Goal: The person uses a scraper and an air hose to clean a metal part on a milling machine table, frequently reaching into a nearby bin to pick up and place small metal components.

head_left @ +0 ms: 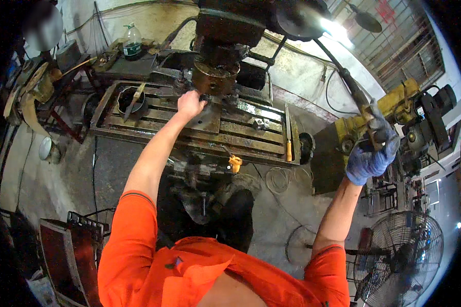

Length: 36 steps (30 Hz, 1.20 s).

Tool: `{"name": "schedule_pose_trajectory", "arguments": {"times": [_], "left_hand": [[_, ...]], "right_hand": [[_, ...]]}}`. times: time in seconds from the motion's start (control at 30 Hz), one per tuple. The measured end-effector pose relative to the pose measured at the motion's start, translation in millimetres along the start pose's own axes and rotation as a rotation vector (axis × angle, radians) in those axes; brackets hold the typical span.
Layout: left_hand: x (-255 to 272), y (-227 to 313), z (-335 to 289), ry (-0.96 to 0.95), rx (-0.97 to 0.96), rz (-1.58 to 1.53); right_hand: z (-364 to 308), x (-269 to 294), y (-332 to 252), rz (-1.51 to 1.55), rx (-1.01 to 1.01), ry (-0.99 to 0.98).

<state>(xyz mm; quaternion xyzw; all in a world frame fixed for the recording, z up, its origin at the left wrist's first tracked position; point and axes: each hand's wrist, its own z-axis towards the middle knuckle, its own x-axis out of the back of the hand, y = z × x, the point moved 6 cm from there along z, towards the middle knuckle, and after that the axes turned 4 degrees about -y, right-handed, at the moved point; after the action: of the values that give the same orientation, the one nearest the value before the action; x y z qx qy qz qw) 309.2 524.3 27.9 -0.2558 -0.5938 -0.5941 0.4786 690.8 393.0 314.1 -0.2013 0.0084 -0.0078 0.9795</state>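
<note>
My bare left hand [190, 105] is closed in a fist just below the machine's round, oily spindle head [215, 74]. A small dark part shows at its fingers, but I cannot make out what it is. Off to the right, my right hand [372, 156] wears a blue-grey glove and is wrapped round the end of a long dark lever [346, 79] that slopes down from the machine. Under the spindle lies the slotted metal machine table [156, 124], wet and stained. A small metal block [261, 124] sits on it, right of the spindle.
On the table's left stands a pot [122, 106] with a brush [137, 95] across it. A file with a yellow handle [289, 150] lies at its right end. A yellow machine [343, 128] stands at right, a large fan [402, 256] at lower right, a bottle [132, 45] behind.
</note>
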Motion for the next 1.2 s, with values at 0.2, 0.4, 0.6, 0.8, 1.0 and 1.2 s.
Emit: {"name": "schedule_pose_trajectory", "arguments": {"times": [0.2,0.4,0.6,0.8,1.0,1.2], "left_hand": [[-1,-7,0,0.132,-0.047,0.001],[36,-19,-32,0.141,-0.165,-0.138],[128,-81,-114,0.431,-0.101,0.066],[130,-126,-122,0.210,-0.101,0.562],[132,-139,-112,0.343,0.032,-0.162],[77,-49,-85,0.335,-0.069,-0.361]], "right_hand": [[-27,3,1,-0.440,0.108,0.069],[-25,4,14,0.036,-0.017,0.090],[-25,2,14,0.118,-0.048,0.124],[-22,6,18,0.131,-0.028,0.091],[-18,0,0,-0.264,-0.009,0.165],[-23,4,14,0.087,-0.059,0.145]]}}
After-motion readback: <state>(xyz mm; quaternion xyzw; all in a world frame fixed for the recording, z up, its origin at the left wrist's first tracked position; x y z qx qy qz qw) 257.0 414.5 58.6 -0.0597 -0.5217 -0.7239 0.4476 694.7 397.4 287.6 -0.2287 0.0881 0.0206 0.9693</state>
